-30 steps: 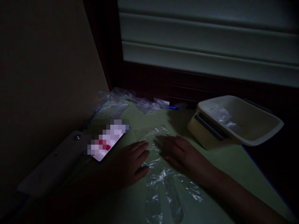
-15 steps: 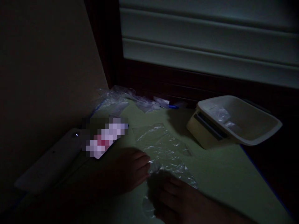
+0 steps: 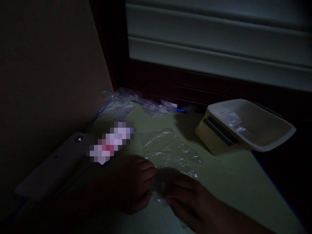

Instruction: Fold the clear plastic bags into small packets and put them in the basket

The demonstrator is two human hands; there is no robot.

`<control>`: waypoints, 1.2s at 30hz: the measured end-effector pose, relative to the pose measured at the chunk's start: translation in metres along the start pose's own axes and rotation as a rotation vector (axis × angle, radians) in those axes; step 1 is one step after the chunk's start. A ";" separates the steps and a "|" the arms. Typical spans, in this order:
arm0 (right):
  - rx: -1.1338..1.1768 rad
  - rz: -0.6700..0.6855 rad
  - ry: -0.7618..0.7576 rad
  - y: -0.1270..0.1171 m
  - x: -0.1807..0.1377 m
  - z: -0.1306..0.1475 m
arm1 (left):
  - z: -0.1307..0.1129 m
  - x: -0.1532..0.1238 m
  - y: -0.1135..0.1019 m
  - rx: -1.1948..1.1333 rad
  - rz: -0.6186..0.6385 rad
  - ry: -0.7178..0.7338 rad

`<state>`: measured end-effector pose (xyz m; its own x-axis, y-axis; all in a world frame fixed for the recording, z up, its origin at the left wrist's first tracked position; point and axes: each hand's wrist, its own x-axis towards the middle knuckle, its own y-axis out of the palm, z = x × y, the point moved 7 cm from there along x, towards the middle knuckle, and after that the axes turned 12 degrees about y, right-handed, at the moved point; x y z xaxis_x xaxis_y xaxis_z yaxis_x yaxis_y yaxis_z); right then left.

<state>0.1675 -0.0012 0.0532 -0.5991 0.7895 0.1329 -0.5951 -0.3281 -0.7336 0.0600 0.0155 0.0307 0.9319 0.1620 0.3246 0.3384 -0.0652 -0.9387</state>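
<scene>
A thin, clear plastic bag lies crinkled across the green tabletop, its near part between my hands. My left hand is closed at the bag's near left side, fingers bent together and thumb below them. Opposite it, my right hand is also closed, its fingers and thumb gathered on the near part of the plastic. Dim light and shadow obscure the exact grip points. Just beyond the left hand lies a phone-like object with a bright, pixelated face.
A cream box with dark side clips stands tilted at right, clear plastic inside. More crumpled plastic bags and a blue item line the back edge. A long pale device with a small light rests along the left wall.
My right hand has moved up and slightly right, its fingers drawing together on the plastic. My left thumb now shows lower down. The bag's near part is more bunched between the hands.
</scene>
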 end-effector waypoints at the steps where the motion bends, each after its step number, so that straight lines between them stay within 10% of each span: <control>1: 0.054 -0.017 0.035 -0.004 0.002 -0.003 | 0.000 -0.001 0.001 0.012 -0.005 0.000; 9: 0.197 -0.122 0.201 -0.011 0.012 -0.028 | 0.007 -0.004 0.007 0.033 -0.139 -0.001; 20: -0.235 -0.436 -0.064 -0.029 -0.005 -0.011 | 0.023 -0.005 -0.001 -0.142 -0.367 -0.176; 28: -0.415 -0.206 -0.152 0.002 0.004 -0.011 | 0.026 -0.007 -0.008 0.013 -0.371 -0.266; 36: -0.499 -0.097 -0.052 0.012 0.005 -0.023 | -0.015 0.007 0.008 0.172 -0.134 0.042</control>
<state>0.1695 0.0107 0.0300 -0.5869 0.7733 0.2396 -0.3288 0.0428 -0.9434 0.0714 0.0013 0.0277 0.8858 0.1164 0.4492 0.4358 0.1238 -0.8915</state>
